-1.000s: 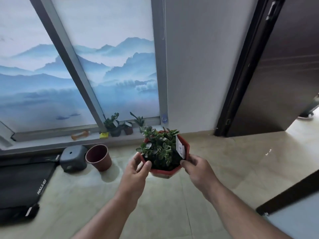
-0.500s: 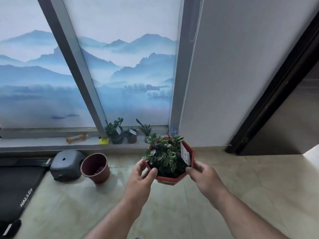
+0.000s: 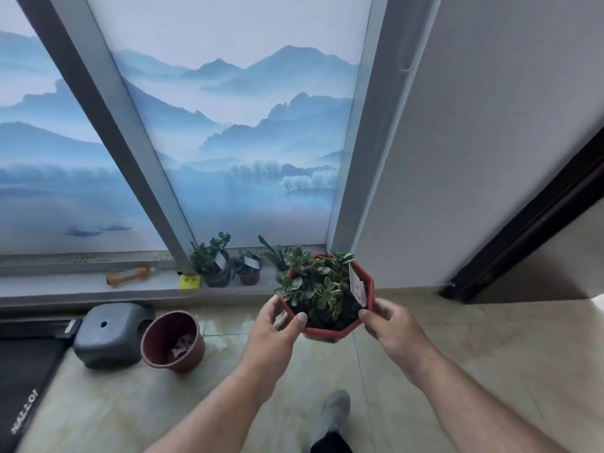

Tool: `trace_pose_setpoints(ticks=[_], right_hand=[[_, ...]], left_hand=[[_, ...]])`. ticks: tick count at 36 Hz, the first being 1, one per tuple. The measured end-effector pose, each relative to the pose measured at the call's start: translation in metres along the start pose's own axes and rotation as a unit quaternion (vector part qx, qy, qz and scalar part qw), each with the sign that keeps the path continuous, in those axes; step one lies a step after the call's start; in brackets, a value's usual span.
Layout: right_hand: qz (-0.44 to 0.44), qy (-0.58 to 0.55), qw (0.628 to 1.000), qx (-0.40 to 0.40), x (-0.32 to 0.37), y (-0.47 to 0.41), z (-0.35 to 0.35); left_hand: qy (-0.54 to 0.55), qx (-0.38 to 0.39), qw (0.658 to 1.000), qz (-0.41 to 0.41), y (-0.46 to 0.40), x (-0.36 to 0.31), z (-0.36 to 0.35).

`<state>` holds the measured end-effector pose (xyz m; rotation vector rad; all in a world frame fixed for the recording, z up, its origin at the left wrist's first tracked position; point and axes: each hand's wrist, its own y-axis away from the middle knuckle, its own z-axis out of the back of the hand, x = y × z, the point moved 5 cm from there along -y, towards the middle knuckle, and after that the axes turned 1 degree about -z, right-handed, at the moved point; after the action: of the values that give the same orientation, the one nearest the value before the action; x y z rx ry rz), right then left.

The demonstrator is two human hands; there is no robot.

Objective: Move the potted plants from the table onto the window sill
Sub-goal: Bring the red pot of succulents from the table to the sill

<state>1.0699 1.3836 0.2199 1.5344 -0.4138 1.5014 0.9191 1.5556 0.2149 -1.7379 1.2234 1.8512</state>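
Both hands carry a red octagonal pot in the air above the tiled floor, in front of the low window sill. The left hand curls round the pot's left side, thumb hooked over the rim; the right hand pinches the right rim, its fingers tucked beneath. The pot holds a dense green succulent with a white tag stuck in at the right edge.

On the sill, near the window's right corner, stand three small potted plants close together — a leafy one in a dark grey pot with a white label, a smaller dark red pot also labelled, and a spiky plant whose pot is hidden behind the carried succulent. Just left of them sits a yellow block, and further left an orange bottle lies on its side.

On the floor below the sill a brown plastic pot tilts toward the camera — something pale lies at its bottom, too blurred to tell. Beside it is a dark grey stool, and a black treadmill fills the left corner. A grey shoe shows below the arms
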Motion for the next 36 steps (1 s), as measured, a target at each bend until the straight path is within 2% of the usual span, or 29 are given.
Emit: trace_pose_setpoints(ticks=[11,21,27,36], right_hand=[[-0.033,-0.002,0.999,0.043,0.019,-0.157,0.014],[-0.074,0.013,0.996,0.049,0.012,-0.291,0.019],[-0.116,0.007,0.992,0.054,-0.042,-0.372,0.006],[-0.170,-0.001,0.985,0.024,-0.179,-0.480,-0.018]], left_hand=[[-0.068,-0.045,0.996,0.043,-0.137,-0.026,-0.027],[-0.063,-0.059,0.993,0.080,-0.268,-0.013,-0.048],[-0.055,-0.052,0.991,0.106,-0.355,0.051,-0.043],[-0.032,-0.056,0.987,0.148,-0.466,0.194,-0.038]])
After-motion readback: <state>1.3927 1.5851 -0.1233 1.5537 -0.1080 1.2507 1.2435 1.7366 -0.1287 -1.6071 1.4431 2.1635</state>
